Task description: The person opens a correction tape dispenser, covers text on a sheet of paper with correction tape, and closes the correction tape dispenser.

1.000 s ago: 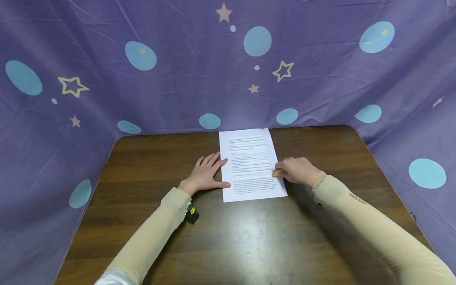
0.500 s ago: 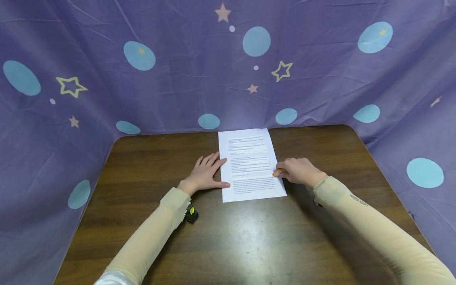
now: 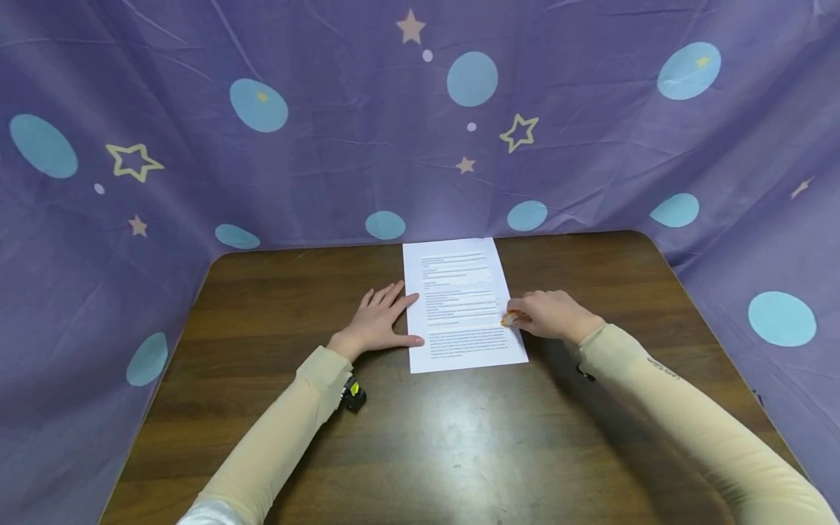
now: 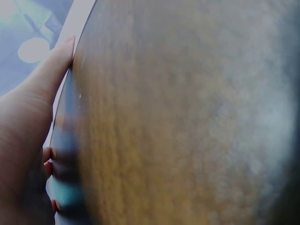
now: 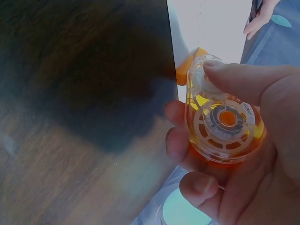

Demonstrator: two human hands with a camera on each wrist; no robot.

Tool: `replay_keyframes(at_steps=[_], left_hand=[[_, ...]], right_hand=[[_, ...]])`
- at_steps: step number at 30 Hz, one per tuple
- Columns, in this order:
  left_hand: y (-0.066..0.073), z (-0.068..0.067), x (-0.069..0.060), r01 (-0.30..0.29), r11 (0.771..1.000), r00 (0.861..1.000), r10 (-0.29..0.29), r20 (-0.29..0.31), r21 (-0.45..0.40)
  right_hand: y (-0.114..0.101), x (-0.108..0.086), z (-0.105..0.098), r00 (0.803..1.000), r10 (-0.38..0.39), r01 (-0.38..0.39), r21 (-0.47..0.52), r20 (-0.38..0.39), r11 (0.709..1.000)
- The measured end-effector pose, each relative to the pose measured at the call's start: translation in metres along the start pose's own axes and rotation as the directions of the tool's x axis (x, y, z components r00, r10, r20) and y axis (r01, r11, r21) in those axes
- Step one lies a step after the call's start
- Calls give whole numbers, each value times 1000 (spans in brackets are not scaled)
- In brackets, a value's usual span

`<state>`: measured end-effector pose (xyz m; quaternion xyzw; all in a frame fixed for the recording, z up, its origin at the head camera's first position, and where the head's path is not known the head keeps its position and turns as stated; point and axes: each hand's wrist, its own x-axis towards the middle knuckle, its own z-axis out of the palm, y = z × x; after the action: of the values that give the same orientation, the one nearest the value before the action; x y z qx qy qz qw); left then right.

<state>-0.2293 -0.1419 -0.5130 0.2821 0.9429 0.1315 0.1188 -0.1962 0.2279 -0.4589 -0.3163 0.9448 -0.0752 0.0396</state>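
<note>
A white sheet of paper (image 3: 459,306) printed with lines of text lies flat on the table, its far end by the curtain. My left hand (image 3: 374,324) rests at its left edge, fingers spread, with the thumb and index finger over the margin. Between the thumb and curled fingers of my right hand (image 3: 551,315) is a correction tape (image 5: 225,117), clear-bodied with orange and yellow parts and a round spool inside. Its orange tip (image 5: 187,70) is at the right part of the sheet, below the middle. Whether the tip presses on the paper is hard to tell.
The brown wooden table (image 3: 453,445) spreads around the sheet. A purple curtain (image 3: 315,168) with blue ovals and stars hangs behind it and along both sides. A small black device (image 3: 353,395) sits at the left wrist.
</note>
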Motion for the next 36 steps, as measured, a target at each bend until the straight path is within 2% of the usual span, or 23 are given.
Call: replay_keyframes(at_steps=[9, 20, 27, 36], left_hand=[[-1, -1, 0, 2, 1000, 1000, -2, 8, -1], [-4, 3, 2, -7, 1000, 1000, 7, -9, 4], [-2, -1, 0, -3, 1000, 1000, 3, 2, 5], [-1, 0, 0, 3, 1000, 1000, -2, 6, -2]], right_hand=[[-15, 16, 6, 999, -38, 38, 3, -16, 999], [-45, 44, 9, 987, -152, 152, 4, -53, 988], [-64, 59, 12, 982, -185, 184, -21, -30, 983], [-81, 73, 16, 978, -210, 210, -17, 4, 978]])
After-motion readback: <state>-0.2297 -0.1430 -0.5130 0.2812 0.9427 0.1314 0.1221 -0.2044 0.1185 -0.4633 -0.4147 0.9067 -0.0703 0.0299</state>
